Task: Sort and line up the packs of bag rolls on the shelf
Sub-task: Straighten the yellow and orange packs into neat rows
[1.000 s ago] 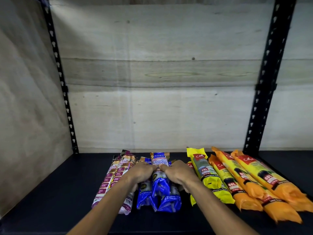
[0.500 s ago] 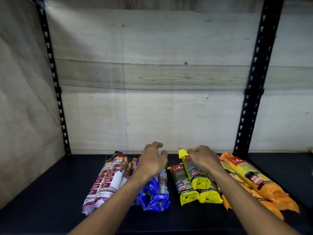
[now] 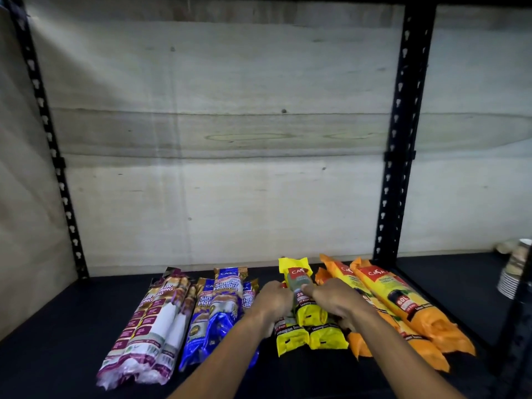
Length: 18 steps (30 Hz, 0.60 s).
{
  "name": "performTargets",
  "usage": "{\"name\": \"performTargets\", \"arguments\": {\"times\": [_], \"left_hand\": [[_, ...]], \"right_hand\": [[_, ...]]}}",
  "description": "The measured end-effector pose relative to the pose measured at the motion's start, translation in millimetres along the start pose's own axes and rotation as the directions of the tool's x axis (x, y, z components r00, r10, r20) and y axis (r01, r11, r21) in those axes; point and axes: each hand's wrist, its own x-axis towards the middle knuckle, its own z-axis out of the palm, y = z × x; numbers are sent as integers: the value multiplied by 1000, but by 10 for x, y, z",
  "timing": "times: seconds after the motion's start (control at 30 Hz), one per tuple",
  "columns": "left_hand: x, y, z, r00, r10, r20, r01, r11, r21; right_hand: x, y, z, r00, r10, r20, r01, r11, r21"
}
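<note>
Packs of bag rolls lie in colour groups on the black shelf [image 3: 331, 375]. From left to right there are purple-and-white packs [image 3: 149, 323], blue packs [image 3: 214, 315], yellow packs [image 3: 299, 312] and orange packs [image 3: 403, 309]. My left hand [image 3: 273, 300] presses against the left side of the yellow group. My right hand [image 3: 334, 298] holds its right side, so the top yellow pack [image 3: 298, 280] sits squeezed between both hands, stacked on two lower yellow ones.
Black perforated uprights stand at the back left [image 3: 49, 139] and back right [image 3: 400, 139]. Plywood panels form the back and left walls. A stack of paper cups [image 3: 515, 272] sits at the far right edge of the shelf.
My left hand left the blue packs and moved right to the yellow group. My right hand closed in on the same group. The yellow packs are now bunched together.
</note>
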Motion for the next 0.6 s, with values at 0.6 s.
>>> {"name": "performTargets", "arguments": {"times": [0.6], "left_hand": [[123, -42, -110, 998, 56, -40, -37, 927, 374]], "right_hand": [[89, 114, -25, 993, 53, 109, -86, 943, 323]]}}
